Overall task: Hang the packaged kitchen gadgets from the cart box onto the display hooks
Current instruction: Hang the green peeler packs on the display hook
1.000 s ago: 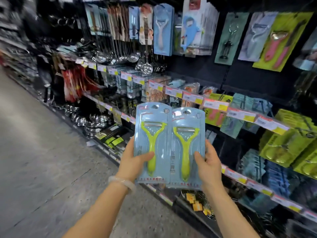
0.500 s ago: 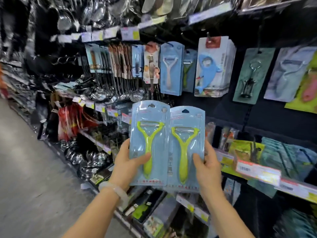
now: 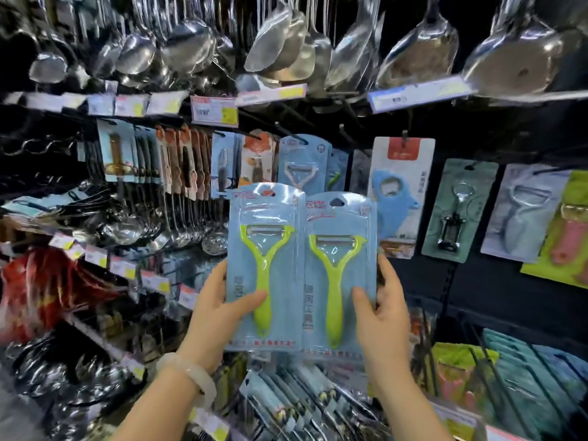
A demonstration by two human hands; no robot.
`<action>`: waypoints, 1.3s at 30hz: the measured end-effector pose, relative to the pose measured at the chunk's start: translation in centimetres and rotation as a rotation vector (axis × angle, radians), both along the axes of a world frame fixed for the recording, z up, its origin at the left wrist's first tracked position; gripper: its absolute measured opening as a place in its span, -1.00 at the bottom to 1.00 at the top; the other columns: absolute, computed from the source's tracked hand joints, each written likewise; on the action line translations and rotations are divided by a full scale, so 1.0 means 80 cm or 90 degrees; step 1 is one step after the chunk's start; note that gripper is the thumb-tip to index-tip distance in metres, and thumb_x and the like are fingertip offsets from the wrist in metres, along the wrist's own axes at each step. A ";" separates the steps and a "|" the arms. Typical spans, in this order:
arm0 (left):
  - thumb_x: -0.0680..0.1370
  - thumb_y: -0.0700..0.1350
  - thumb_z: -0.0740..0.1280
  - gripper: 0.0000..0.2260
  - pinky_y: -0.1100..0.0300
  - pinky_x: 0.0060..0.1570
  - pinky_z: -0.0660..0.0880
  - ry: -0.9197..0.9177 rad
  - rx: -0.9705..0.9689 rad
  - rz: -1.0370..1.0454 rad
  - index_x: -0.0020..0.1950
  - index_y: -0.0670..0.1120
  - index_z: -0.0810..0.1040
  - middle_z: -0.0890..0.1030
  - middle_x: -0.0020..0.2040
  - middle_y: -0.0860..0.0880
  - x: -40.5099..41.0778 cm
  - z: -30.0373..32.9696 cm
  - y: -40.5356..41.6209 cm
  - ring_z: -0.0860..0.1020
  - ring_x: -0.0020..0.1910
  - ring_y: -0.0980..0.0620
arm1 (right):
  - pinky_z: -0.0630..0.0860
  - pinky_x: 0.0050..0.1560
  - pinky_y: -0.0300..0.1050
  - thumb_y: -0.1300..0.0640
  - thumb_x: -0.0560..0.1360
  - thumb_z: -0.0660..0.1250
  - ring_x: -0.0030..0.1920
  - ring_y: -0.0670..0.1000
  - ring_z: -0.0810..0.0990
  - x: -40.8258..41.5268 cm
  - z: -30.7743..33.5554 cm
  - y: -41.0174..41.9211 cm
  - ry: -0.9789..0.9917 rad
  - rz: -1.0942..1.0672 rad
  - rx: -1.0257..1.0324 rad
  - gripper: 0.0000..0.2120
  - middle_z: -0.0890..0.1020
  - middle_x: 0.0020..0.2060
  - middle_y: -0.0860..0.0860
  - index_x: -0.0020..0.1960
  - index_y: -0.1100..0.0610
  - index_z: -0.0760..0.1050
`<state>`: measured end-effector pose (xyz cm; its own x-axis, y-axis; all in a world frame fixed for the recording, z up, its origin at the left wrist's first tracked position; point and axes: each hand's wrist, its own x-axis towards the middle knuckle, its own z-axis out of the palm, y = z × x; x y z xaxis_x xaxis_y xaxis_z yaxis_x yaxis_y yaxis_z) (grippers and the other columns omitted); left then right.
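Peeler packs [image 3: 299, 268] between both hands' grip.

Right peeler pack [image 3: 339, 275] reads 厨房工具; dolphin opener card [image 3: 402, 192] reads 厨房用品

A single head-worn wide-angle camera faces a store's dark hook wall [image 3: 496, 300] at close range, looking forward and slightly up along the person's forearms. Two blue-carded packs holding lime-green plastic peelers [image 3: 299, 268] fill the centre of the frame, very near the lens. Hanging shiny steel ladles and spatulas [image 3: 286, 43] cross the top edge, curved by lens distortion.
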<state>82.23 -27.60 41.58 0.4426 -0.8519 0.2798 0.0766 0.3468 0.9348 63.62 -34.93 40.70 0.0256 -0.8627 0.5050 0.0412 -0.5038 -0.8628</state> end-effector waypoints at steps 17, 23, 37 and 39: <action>0.29 -0.29 0.50 -0.43 -0.14 0.00 0.56 0.011 -0.128 -0.041 0.26 -0.02 0.48 0.67 0.03 -0.12 0.169 0.066 -0.080 0.65 -0.01 -0.16 | 0.44 -0.16 -0.44 0.30 0.57 0.20 -0.15 0.10 0.55 0.167 0.097 -0.060 -0.028 -0.077 -0.162 -0.48 0.60 0.09 -0.08 0.33 -0.24 0.25; 0.42 -0.27 0.40 -0.54 -0.16 0.01 0.55 0.000 -0.113 -0.069 0.27 0.04 0.47 0.67 0.04 -0.10 0.187 0.055 -0.091 0.65 -0.01 -0.13 | 0.54 -0.17 -0.28 0.28 0.57 0.21 -0.15 0.04 0.59 0.172 0.098 -0.078 -0.037 -0.117 -0.108 -0.47 0.52 0.26 -0.02 0.36 -0.25 0.27; 0.42 -0.39 0.40 -0.55 0.24 -0.31 0.59 0.002 -0.104 -0.115 0.16 0.07 0.49 0.70 -0.09 -0.02 0.174 0.036 -0.112 0.68 -0.16 0.01 | 0.27 0.20 -0.28 0.08 0.54 0.28 0.30 -0.05 0.35 0.194 0.067 -0.079 0.154 -0.209 -0.061 -0.48 0.37 0.25 -0.03 0.46 0.00 0.19; 0.42 -0.37 0.39 -0.55 0.20 -0.24 0.61 -0.006 -0.108 -0.143 0.20 0.04 0.48 0.70 -0.05 -0.03 0.165 0.031 -0.113 0.68 -0.11 -0.01 | 0.41 0.18 -0.25 0.03 0.50 0.33 0.26 -0.08 0.46 0.206 0.052 -0.062 0.131 -0.081 -0.039 -0.45 0.46 0.23 -0.09 0.40 -0.16 0.17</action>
<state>95.41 -36.68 44.09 0.2450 -0.8689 0.4301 0.1614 0.4740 0.8656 80.11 -39.88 44.89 0.0265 -0.8331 0.5525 -0.1988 -0.5460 -0.8138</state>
